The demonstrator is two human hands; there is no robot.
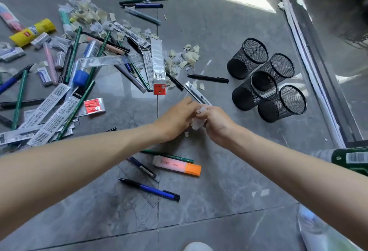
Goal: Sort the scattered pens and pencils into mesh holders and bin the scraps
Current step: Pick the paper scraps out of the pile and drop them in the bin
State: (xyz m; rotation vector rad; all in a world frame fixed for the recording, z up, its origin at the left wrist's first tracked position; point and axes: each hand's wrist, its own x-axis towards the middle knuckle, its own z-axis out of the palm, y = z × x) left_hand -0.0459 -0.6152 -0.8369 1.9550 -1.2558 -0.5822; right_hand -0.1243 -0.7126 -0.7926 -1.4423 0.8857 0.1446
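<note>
Item in hand: crumpled white paper scraps (197, 122), sitting in the grip of the right hand (217, 120), whose fingers are curling round the wad. The left hand (175, 120) is meeting it from the left, fingertips touching the same wad; whether they are pinching it cannot be told. One loose white flake (186, 133) is lying on the grey marble-tile floor (229, 171) just below the grip. Just beyond the grip, a clear-sleeved pen refill pack (197, 93) is lying aslant, and a slim black pen (208, 78) is lying past that. To the right of the grip and a little beyond, four black wire-mesh cylinder holders (264, 83) are clustering together, with no pen showing inside. Far left of the grip, a dense heap of pens, green pencils and wrappers (79, 67) is waiting. Nearer than the grip, a green pencil (167, 155), a pink highlighter with orange cap (177, 166) and a blue-and-black pen (149, 189) are lying apart from one another. Step judged: gathering scraps for binning, with sorting barely begun. No bin is showing, so the next move is calling for carrying the wad out of view without shedding flakes.
</note>
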